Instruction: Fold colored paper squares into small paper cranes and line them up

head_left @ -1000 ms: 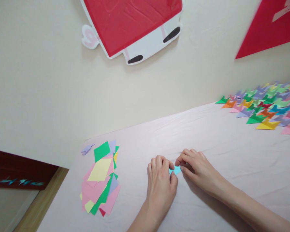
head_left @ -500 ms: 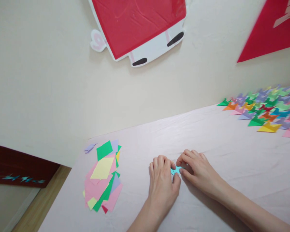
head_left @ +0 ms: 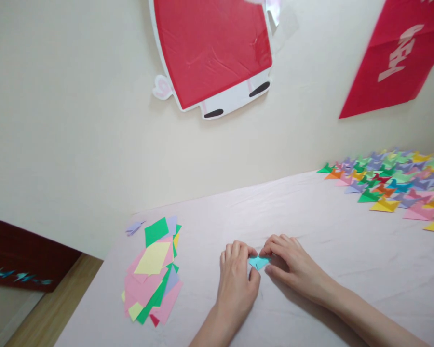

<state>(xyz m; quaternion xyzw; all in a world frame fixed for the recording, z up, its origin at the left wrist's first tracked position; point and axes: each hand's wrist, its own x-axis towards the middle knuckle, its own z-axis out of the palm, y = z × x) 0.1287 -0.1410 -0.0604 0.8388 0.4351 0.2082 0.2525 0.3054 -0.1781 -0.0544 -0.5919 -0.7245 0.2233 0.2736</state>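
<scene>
Main change in the last half second: the blue paper (head_left: pixel 258 263) now shows as a flat, wide wedge with a dark crease line near its middle, vs. a more broken, star-like patch peeking out between the fingertips. Some of that is the hands shifting: the left hand (head_left: pixel 237 274) and right hand (head_left: pixel 296 265) both sit with thumbs lower, just at the near edge, so they cover less of it. Forefingers meet the far edge from either side, tips close together, near-touching. Both grips narrow, each thumb and forefinger framing one end of the paper; can't tell whether either is pinching it or only pressing it down. Paper lies on the table (head_left: pixel 202 231), between the hands, well apart from everything else. My read: still shaping work on this one piece, creases being set, no sign of release. View also tipped up, so the wall sticker (head_left: pixel 213 53) and red sign (head_left: pixel 390 62) sit lower in frame; that's camera, not scene. No change seen in the loose sheets (head_left: pixel 146 284) on the left, the small purple paper (head_left: pixel 133 228) by the table corner, or the folded pieces (head_left: pixel 400 185) in rows at far right.
</scene>
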